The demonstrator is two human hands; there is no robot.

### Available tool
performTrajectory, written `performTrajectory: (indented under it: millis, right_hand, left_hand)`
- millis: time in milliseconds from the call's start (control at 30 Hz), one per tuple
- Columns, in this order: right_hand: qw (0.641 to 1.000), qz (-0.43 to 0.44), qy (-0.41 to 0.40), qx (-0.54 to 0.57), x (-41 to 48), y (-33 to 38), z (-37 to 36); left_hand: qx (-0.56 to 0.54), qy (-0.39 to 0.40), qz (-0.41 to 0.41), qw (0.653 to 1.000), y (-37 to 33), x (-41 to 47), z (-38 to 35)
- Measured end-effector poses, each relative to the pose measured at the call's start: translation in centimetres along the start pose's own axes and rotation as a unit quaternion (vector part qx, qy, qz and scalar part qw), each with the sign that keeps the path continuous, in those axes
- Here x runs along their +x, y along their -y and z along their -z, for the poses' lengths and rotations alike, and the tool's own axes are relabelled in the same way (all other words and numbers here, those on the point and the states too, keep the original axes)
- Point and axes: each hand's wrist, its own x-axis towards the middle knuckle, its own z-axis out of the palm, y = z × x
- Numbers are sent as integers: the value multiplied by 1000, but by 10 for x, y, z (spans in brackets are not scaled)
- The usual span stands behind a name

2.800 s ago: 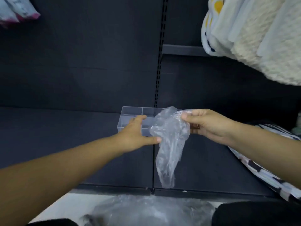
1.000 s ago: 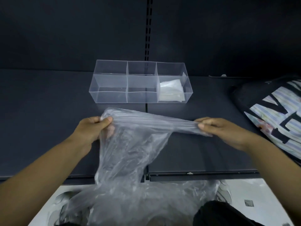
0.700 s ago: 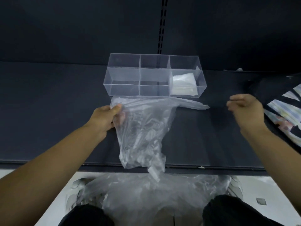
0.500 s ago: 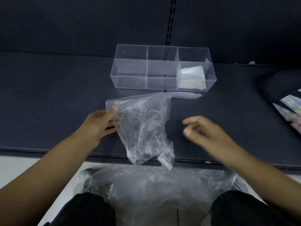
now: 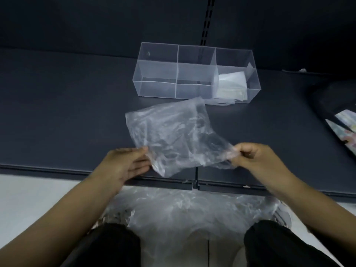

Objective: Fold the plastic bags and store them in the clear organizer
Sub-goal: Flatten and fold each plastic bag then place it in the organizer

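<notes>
A clear, crinkled plastic bag (image 5: 173, 132) lies spread on the dark shelf (image 5: 67, 112), its far end near the organizer. My left hand (image 5: 127, 164) pinches its near left corner. My right hand (image 5: 254, 160) pinches its near right corner. The clear organizer (image 5: 158, 74) stands at the back of the shelf with three sections side by side. Its right section holds folded plastic bags (image 5: 231, 83); the left and middle sections hold nothing. A handle of the bag trails in front of the organizer's right end.
A heap of loose clear plastic bags (image 5: 188, 218) lies on the floor between my knees, below the shelf's front edge (image 5: 57, 170). A dark bag with a striped print (image 5: 339, 116) rests on the shelf at the far right. A slotted upright (image 5: 207, 20) runs up the back wall.
The bag hung from my left hand over the shelf edge. It now lies flat on the shelf. My right hand came back from the right and took hold of its near right corner.
</notes>
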Motion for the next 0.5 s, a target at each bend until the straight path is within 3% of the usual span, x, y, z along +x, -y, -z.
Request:
performTrajectory:
  millis: [133, 200, 400, 500]
  right_hand:
    - [982, 9, -180, -62, 9, -17, 29]
    - [971, 4, -228, -73, 10, -27, 30]
    - [971, 44, -229, -54, 5, -37, 22]
    - [956, 83, -232, -161, -3, -37, 17]
  left_hand:
    - [-27, -17, -41, 999, -18, 16, 8]
    - [-26, -6, -33, 999, -18, 16, 0]
    - [35, 111, 73, 991, 1, -11, -22]
    - [28, 105, 91, 990, 5, -14, -25]
